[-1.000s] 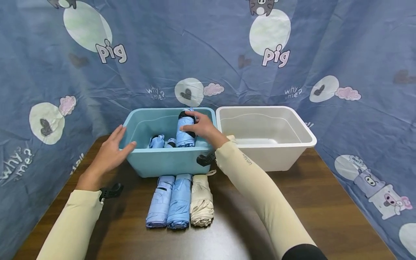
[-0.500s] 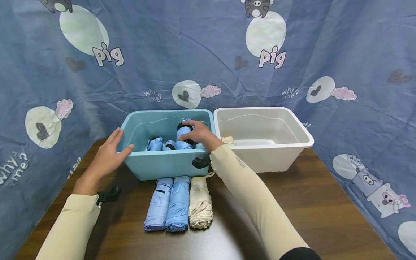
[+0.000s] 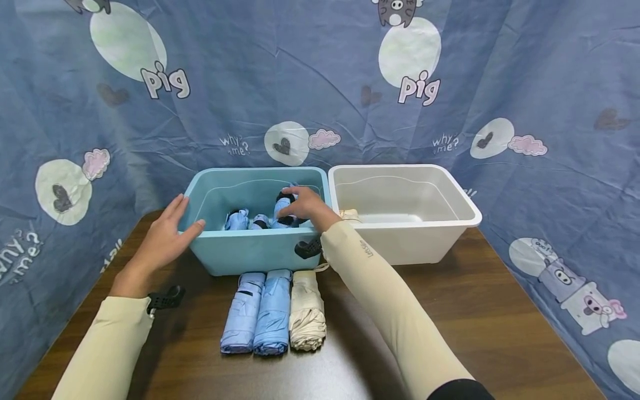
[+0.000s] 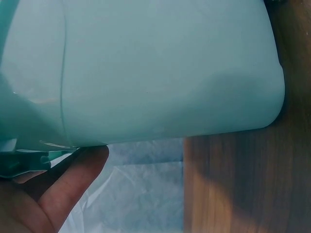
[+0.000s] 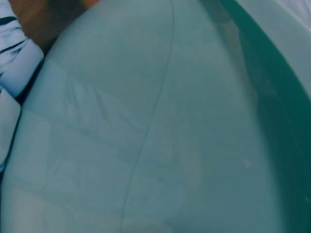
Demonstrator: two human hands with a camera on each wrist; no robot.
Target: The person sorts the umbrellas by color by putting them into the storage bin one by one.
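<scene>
- The background is filled by a wrinkled blue cloth (image 3: 320,66).
- Pale circles (image 3: 410,51), pink clouds (image 3: 528,145), cartoon animals (image 3: 582,300) and the word "pig" (image 3: 421,90) are printed on it.
- Below, a brown wood-grain tabletop (image 3: 500,333) is seen, its near part brightened by reflected light.

On head: looking forward and down from near side of teal bin (image 3: 255,253), well back, high enough to see inside. On left wrist: close to bin's outer wall, turned sideways, with table (image 4: 238,170) beyond. On right wrist: also close, nearly filled by bin's outer wall; sharing rolls (image 3: 272,316) beside bin with head view.
</scene>
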